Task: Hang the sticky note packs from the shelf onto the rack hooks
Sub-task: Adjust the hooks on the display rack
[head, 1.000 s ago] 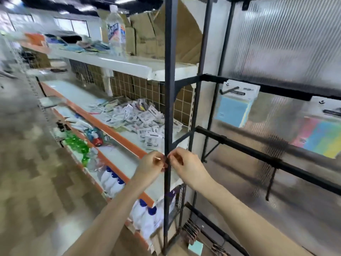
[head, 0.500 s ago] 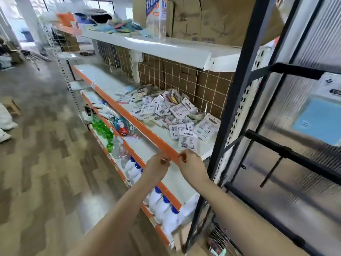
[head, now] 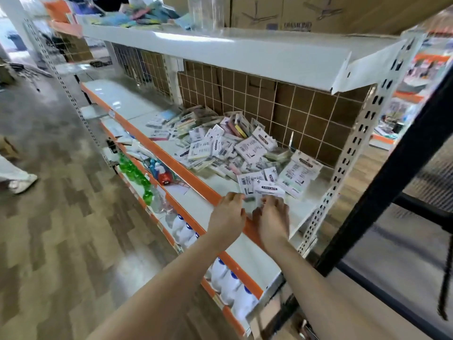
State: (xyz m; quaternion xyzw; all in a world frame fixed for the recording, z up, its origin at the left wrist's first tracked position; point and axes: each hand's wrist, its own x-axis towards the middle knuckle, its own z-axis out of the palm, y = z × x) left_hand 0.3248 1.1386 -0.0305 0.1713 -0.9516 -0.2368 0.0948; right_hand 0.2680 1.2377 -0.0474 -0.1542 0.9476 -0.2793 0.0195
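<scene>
- At the lower centre of the frame, the left hand (head: 228,212) and right hand (head: 270,217) meet at the front edge of the shelf (head: 208,190); motion blur softens both.
- The right hand's fingers curl around the lower edge of a white-carded sticky note pack (head: 268,188) at the near end of the pile, so it appears to hold that pack.
- The left hand's fingertips sit just beside the same pack with fingers bent; I cannot tell whether they pinch it or only touch it.
- Judged from this, the step in hand is picking up 1 pack; it is not yet lifted clear of the shelf.
- Beyond the hands, toward the centre of the frame, the pile of packs (head: 228,143) is large and loosely heaped, so most of the work seems left.
- At the right edge, the black rack (head: 392,173) stands next to the shelf; its hooks are not visible here, so how many packs hang already cannot be told.
</scene>
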